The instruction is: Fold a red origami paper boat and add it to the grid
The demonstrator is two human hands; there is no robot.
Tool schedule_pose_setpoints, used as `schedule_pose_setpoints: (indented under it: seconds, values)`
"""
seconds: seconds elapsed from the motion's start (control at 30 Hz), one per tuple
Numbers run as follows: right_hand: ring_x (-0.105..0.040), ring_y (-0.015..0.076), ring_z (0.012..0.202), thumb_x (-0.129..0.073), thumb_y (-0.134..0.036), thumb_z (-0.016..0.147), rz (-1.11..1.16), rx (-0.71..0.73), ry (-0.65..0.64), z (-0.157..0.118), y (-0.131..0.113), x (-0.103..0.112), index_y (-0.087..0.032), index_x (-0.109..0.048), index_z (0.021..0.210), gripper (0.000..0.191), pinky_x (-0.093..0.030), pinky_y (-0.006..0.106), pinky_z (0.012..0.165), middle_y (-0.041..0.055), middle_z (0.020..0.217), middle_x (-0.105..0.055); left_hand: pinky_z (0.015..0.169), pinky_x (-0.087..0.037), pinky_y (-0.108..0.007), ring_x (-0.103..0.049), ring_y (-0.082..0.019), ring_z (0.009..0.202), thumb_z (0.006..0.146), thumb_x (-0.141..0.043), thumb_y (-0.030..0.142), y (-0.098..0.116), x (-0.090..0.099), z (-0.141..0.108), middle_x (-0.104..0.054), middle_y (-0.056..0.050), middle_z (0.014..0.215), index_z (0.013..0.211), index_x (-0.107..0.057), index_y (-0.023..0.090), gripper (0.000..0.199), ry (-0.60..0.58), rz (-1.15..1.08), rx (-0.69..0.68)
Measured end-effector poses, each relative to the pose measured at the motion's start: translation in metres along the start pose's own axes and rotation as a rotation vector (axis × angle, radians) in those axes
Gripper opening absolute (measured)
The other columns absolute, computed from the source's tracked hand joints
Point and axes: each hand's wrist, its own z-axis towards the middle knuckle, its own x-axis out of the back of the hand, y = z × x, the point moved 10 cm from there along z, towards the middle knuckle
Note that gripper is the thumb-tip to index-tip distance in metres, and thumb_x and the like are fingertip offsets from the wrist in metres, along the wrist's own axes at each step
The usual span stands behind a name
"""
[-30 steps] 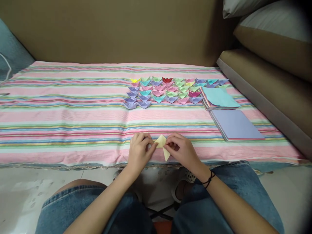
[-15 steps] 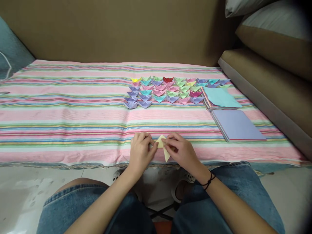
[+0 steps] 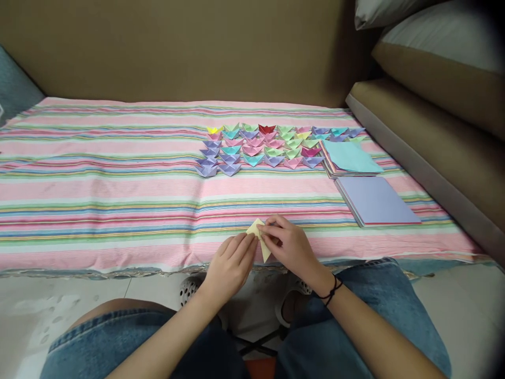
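A small folded piece of pale yellow paper (image 3: 265,252) lies near the front edge of the cloth, with a peak at the top and a narrow point hanging toward me. Pinched on its upper right side are the thumb and fingers of my right hand (image 3: 292,247). My left hand (image 3: 232,263) has its fingers together, fingertips pressed on the paper's lower left edge; its thumb is hidden beneath. Farther back, several rows of folded paper boats (image 3: 252,149) in purple, pink, green, blue, yellow and red stand close together.
A stack of light purple paper squares (image 3: 376,201) lies at the right, just in front of a turquoise-topped stack (image 3: 351,157). Striped cloth (image 3: 98,184) covers the surface. Brown cushions (image 3: 426,137) border the right side, and a brown backrest (image 3: 189,50) rises behind.
My left hand has shifted from pinching the paper's left corner to laying its fingers over the lower left edge. My right hand keeps its pinch. The view has moved slightly.
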Motion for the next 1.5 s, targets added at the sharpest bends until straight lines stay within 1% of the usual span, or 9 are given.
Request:
schedule_pose_setpoints:
  seconds: [0.17,0.53,0.63,0.93,1.13,1.2,1.3,1.43,1.5]
  values:
    - [-0.058,0.0136,0.067,-0.047,-0.017,0.087,0.04,0.026,0.001,-0.002,0.001,-0.002,-0.022,-0.065,0.108,0.027,-0.046,0.025,0.058,0.0064,0.096,-0.059,0.091,-0.043,-0.038,-0.054,-0.025,0.108,0.085,-0.048,0.013,-0.001,-0.003,-0.002,-0.063,-0.012,0.115,0.121,-0.053,0.01,0.037,0.016,-0.002,0.061]
    - [-0.056,0.016,0.073,-0.047,-0.016,0.088,-0.117,0.067,-0.031,0.001,-0.006,-0.004,-0.021,-0.066,0.106,0.027,-0.042,0.025,0.059,0.0065,0.093,-0.058,0.091,-0.036,-0.038,-0.053,-0.024,0.107,0.084,-0.053,0.021,-0.006,-0.001,-0.005,-0.062,-0.009,0.118,0.119,-0.057,0.014,0.035,0.015,0.049,0.15]
    - [-0.055,0.0166,0.074,-0.046,-0.016,0.088,-0.155,0.099,-0.02,0.001,-0.008,-0.005,-0.02,-0.065,0.108,0.028,-0.042,0.026,0.061,0.0072,0.093,-0.058,0.089,-0.036,-0.039,-0.054,-0.026,0.104,0.084,-0.054,0.023,-0.012,0.003,-0.009,-0.064,-0.009,0.115,0.116,-0.059,0.017,0.034,0.021,0.079,0.194]
    - [-0.056,0.018,0.076,-0.046,-0.014,0.086,-0.178,0.12,-0.002,-0.001,-0.009,-0.005,-0.017,-0.064,0.107,0.028,-0.044,0.027,0.064,0.0084,0.094,-0.058,0.085,-0.033,-0.04,-0.055,-0.027,0.101,0.08,-0.06,0.025,-0.026,0.02,-0.021,-0.066,-0.007,0.108,0.11,-0.063,0.023,0.03,0.081,0.164,0.22]
    - [-0.054,0.0165,0.071,-0.044,-0.016,0.088,-0.163,0.122,-0.007,0.0,-0.01,-0.004,-0.018,-0.065,0.105,0.027,-0.041,0.026,0.058,0.0079,0.092,-0.057,0.083,-0.035,-0.039,-0.055,-0.026,0.098,0.08,-0.061,0.024,-0.037,0.03,-0.017,-0.068,-0.007,0.102,0.099,-0.066,0.021,0.02,0.146,0.07,0.264]
    - [-0.054,0.0156,0.069,-0.044,-0.017,0.088,-0.149,0.12,-0.011,0.0,-0.009,-0.004,-0.018,-0.065,0.103,0.026,-0.04,0.026,0.057,0.0076,0.092,-0.057,0.082,-0.035,-0.04,-0.055,-0.026,0.096,0.08,-0.061,0.024,-0.039,0.033,-0.012,-0.068,-0.007,0.101,0.104,-0.064,0.02,0.024,0.176,0.061,0.273]
    - [-0.053,0.0152,0.068,-0.044,-0.018,0.089,-0.143,0.111,-0.019,0.0,-0.008,-0.005,-0.019,-0.066,0.101,0.025,-0.04,0.026,0.058,0.0069,0.09,-0.056,0.082,-0.036,-0.04,-0.054,-0.025,0.097,0.082,-0.06,0.022,-0.037,0.028,-0.003,-0.068,-0.007,0.103,0.115,-0.059,0.019,0.033,0.163,0.041,0.231]
    - [-0.054,0.0155,0.07,-0.046,-0.016,0.088,-0.132,0.097,-0.026,0.0,-0.007,-0.007,-0.019,-0.065,0.106,0.027,-0.041,0.026,0.058,0.0072,0.092,-0.055,0.078,-0.039,-0.035,-0.053,-0.022,0.095,0.087,-0.051,0.017,-0.023,0.012,0.008,-0.067,-0.009,0.104,0.11,-0.059,0.014,0.024,0.095,-0.115,0.039]
    - [-0.054,0.0157,0.071,-0.047,-0.014,0.087,-0.103,0.098,-0.031,0.0,-0.007,-0.007,-0.02,-0.063,0.109,0.029,-0.042,0.026,0.059,0.0071,0.094,-0.055,0.074,-0.04,-0.033,-0.053,-0.02,0.09,0.089,-0.048,0.017,-0.023,0.006,0.012,-0.066,-0.008,0.102,0.107,-0.059,0.014,0.021,0.065,-0.161,0.021]
